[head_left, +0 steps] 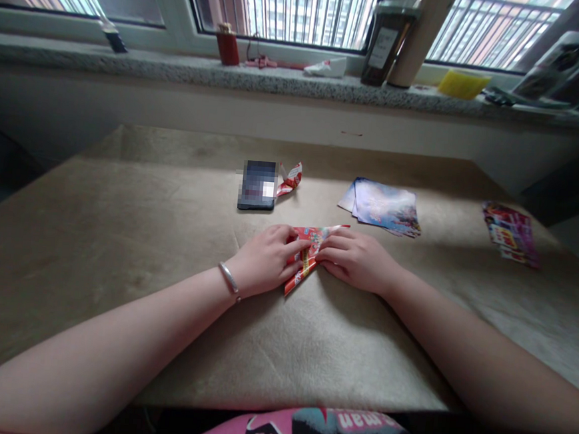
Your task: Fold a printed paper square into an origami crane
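Observation:
A folded sheet of red printed paper lies on the beige table cover in front of me. My left hand, with a silver bracelet at the wrist, presses its left part with bent fingers. From the right, my right hand pinches the paper's right edge. Both hands touch the paper and partly hide it.
A dark phone lies behind the hands, with a small folded red paper piece beside it. A stack of blue picture sheets sits at the back right, colourful sheets further right. The window sill holds a red cup, jar and yellow box.

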The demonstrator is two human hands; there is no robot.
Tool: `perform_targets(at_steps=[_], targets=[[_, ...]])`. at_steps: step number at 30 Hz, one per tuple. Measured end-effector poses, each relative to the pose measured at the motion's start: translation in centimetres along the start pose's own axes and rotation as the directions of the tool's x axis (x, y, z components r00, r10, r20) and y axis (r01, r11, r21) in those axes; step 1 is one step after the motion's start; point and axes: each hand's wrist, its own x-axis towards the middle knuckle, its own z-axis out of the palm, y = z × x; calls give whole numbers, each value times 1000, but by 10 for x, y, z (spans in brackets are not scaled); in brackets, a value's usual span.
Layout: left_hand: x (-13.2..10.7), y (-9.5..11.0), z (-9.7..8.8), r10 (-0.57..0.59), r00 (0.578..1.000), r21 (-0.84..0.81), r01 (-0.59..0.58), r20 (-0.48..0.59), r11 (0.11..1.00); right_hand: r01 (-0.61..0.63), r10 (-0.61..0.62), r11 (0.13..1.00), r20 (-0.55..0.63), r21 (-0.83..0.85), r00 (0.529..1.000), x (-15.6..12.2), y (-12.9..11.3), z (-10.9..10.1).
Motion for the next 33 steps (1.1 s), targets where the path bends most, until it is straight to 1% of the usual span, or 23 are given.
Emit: perform_targets(at_steps=[4,11,16,20,23,28,33], targets=[[0,1,-1,1,1000,1,-1,16,1000,4,-4,1000,-3,14,1000,0,1,-1],[0,2,-2,-7,1000,-8,7,19,1000,-10,9,999,35,46,999,0,1,-3],[0,2,-2,-7,1000,-28,8,16,1000,20,-22,995,11,95,1000,-1,2,-3],[-1,2,-1,-19,1000,-55,19,14,998,13,-13,991,2,134,1000,-1,2,-3],[-2,2,0,-20,1000,-60,21,16,998,7,-9,989,14,149,1000,0,1,-5],[-2,3,-1,-31,999,-77,32,21,997,34,-41,989,45,145,998,2,1,-8],[-2,3,-2,-31,999,-69,34,37,997,34,-44,984,54,176,998,0,2,-7]])
